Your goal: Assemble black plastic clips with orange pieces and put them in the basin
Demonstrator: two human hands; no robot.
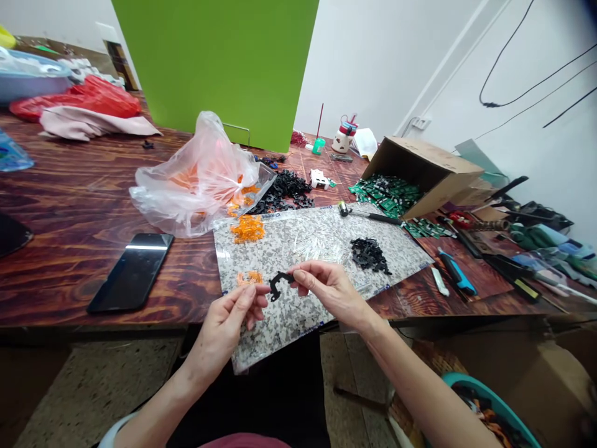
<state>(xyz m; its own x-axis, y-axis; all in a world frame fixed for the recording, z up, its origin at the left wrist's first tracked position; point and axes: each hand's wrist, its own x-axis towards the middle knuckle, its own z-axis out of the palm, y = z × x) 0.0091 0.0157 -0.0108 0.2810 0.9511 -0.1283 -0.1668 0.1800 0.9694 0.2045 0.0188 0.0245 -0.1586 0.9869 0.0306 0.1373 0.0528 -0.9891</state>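
Thumb and forefinger of the right hand (pixel 331 286) pinch one end of a black piece (pixel 281 278), a small curved bit of plastic held out in front of the person. The piece lies to the left of that grip, reaching across the gap toward the left hand (pixel 228 317). Its long axis runs roughly from side to side, the right end a little higher than the left, and the open side of its curve faces down toward the person.

The left hand has its thumb and fingers drawn in close, with the forefinger's tip at the left end of the piece; whether this second grip truly pinches it or only steadies it cannot be told. Both hands are near the piece, one at each end, so neither is clearly the closer.

The piece is over the near part of a speckled board (pixel 291 330), which rests on the wooden tabletop (pixel 60 261) and juts past its front edge. Just beyond the left fingers is a small cluster of orange parts (pixel 250 277). Past the right hand lie a spread of clear sticks (pixel 321 244) and, farther right, a pile of black parts (pixel 369 254).
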